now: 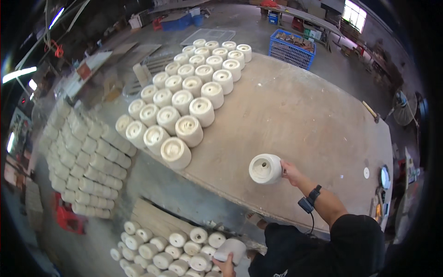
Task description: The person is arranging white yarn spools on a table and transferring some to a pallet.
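Observation:
My right hand (290, 171) is closed on the side of a white, plaster-like cylinder (271, 169) over the near part of the wooden table (295, 111). The cylinder's top has a round recess with a small dark hole. Low in view, my left hand (225, 267) grips a second plaster-like cylinder (232, 249), pale and turned with its plain side up. It is just beside a heap of similar cylinders (162, 260) below the table's near edge. Rows of recessed cylinders (182, 101) stand upright along the table's left side.
A tall stack of white cylinders (87, 166) rises at the left, next to a red stool (69, 217). A hammer (370, 112) and a round mirror-like disc (385, 177) lie at the table's right edge. Beyond the table stands a blue crate (291, 51) filled with brown pieces.

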Demonstrator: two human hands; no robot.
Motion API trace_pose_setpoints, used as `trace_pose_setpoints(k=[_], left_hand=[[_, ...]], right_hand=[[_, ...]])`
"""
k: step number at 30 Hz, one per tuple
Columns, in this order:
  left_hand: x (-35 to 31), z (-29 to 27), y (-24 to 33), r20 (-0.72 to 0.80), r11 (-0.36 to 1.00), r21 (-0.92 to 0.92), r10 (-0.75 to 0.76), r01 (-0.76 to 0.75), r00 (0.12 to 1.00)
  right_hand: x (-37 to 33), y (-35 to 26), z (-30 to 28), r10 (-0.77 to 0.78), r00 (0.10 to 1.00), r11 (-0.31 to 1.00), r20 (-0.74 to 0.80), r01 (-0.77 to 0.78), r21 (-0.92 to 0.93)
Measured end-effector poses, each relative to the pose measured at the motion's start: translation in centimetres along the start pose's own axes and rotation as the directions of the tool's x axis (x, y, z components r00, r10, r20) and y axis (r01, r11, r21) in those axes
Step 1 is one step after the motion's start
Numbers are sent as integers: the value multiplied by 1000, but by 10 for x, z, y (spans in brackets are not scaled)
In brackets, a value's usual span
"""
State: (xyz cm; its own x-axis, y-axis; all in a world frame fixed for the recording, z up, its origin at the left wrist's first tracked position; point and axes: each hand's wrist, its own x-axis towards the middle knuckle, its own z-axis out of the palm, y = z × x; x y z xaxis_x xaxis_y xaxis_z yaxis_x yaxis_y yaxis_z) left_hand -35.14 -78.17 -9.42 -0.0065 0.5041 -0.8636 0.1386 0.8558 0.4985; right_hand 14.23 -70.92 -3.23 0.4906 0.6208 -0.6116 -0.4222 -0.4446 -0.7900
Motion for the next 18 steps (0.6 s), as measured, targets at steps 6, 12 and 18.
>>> trace_pose_setpoints(k=[6, 12, 18], left_hand=[[-30, 47, 53, -14, 941, -106, 322, -321, 947], [-33, 85, 102, 34, 916, -219, 350, -335, 936], [-37, 125, 149, 131, 891, -286, 402, -353, 906]], right_hand=[[70, 42, -5, -266, 891, 959, -368, 285, -4], [34, -15, 30, -32, 991, 999, -129, 27, -41], [90, -103, 22, -616, 685, 642, -390, 149, -752]])
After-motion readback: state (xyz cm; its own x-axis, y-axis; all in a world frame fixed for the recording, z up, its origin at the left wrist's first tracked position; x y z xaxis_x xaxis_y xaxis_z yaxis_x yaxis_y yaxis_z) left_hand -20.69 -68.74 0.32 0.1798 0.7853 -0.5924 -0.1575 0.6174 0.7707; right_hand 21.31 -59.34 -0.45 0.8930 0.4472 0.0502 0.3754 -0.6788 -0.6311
